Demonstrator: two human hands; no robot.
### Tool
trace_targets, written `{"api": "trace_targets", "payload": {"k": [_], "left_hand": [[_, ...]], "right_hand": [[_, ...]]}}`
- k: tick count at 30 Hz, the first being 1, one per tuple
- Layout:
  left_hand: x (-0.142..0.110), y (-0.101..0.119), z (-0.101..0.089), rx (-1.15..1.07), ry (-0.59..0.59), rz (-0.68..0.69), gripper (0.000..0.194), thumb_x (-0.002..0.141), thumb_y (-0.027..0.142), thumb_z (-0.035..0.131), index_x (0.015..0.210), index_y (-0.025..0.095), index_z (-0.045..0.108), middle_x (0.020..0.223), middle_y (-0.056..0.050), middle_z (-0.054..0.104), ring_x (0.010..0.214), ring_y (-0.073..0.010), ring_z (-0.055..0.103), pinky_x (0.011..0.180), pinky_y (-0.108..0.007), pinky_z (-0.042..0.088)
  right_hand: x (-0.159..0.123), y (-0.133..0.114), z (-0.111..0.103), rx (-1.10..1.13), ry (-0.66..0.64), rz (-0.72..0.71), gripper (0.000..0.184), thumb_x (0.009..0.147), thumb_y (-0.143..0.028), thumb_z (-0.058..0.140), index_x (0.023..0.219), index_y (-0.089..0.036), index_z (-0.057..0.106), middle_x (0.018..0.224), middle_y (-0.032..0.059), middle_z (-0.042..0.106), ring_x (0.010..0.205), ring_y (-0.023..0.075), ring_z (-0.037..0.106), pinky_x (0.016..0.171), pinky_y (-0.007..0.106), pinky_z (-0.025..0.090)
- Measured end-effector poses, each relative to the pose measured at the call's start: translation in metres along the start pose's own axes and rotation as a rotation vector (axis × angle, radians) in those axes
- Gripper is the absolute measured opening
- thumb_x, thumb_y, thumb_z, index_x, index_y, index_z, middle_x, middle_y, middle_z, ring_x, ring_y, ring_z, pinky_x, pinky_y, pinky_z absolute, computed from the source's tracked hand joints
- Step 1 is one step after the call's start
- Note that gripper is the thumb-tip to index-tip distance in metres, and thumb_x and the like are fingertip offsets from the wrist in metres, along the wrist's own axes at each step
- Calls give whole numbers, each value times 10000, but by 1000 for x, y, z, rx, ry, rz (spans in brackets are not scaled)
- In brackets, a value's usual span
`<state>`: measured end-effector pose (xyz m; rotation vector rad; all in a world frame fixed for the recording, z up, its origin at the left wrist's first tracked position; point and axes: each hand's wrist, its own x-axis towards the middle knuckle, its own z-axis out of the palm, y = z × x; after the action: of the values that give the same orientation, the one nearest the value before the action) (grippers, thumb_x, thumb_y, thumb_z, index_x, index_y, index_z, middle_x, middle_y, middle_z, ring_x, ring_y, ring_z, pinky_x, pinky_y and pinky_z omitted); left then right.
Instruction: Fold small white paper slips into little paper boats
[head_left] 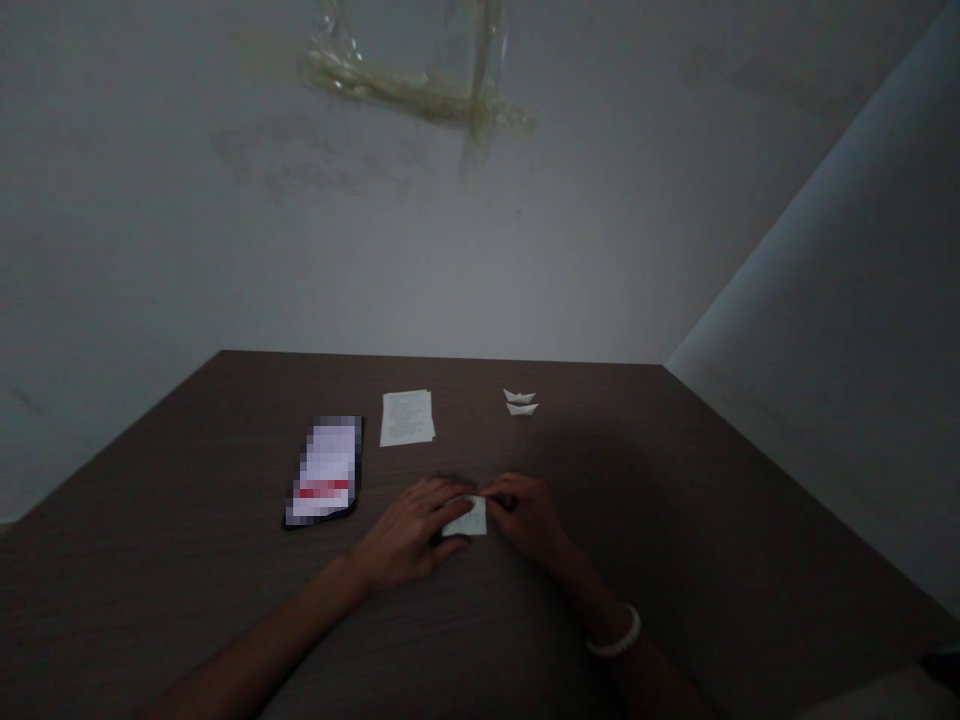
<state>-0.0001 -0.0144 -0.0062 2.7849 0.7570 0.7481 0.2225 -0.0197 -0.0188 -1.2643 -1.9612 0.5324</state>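
Note:
A small folded white paper (466, 518) lies on the dark wooden table (675, 520) between both hands. My left hand (409, 530) rests over the paper's left side, its fingers curled and pressing on it. My right hand (525, 515) pinches the paper's upper right edge; a pale beaded bracelet (616, 638) circles that wrist. Part of the paper is hidden under the fingers.
A phone (326, 470) with a lit screen lies to the left of the hands. A stack of white paper sheets (407, 417) sits behind them. Two small folded paper boats (521, 402) stand at the back right. Walls close the table's far and right sides.

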Motion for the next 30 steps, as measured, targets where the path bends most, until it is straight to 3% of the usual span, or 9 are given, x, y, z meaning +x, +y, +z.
{"api": "trace_targets", "payload": {"k": [8,17,30], "left_hand": [[1,1,0,-25,-14,8,298,896,284,571,1182,206,598,1209,-94,619,1136,-268,541,945,-443,462],[1,2,2,-33,-21,44,236,906,230,561,1126,176,624,1189,-94,630,1138,-262,525,947,-433,451],[1,5,0,-45,-23,64,208,933,224,517,1092,171,640,1129,-88,647,1069,-244,548,904,-416,467]], "right_hand": [[-1,-2,-2,62,8,-25,230,786,-61,560,846,-210,724,834,17,694,748,139,626,680,235,454],[-3,-9,-8,-42,-51,-36,64,816,-209,648,814,-213,712,831,14,657,756,139,602,706,247,451],[-4,-9,-11,-51,-101,-48,91,782,-210,684,868,-224,711,879,17,644,815,154,600,736,264,454]]}}
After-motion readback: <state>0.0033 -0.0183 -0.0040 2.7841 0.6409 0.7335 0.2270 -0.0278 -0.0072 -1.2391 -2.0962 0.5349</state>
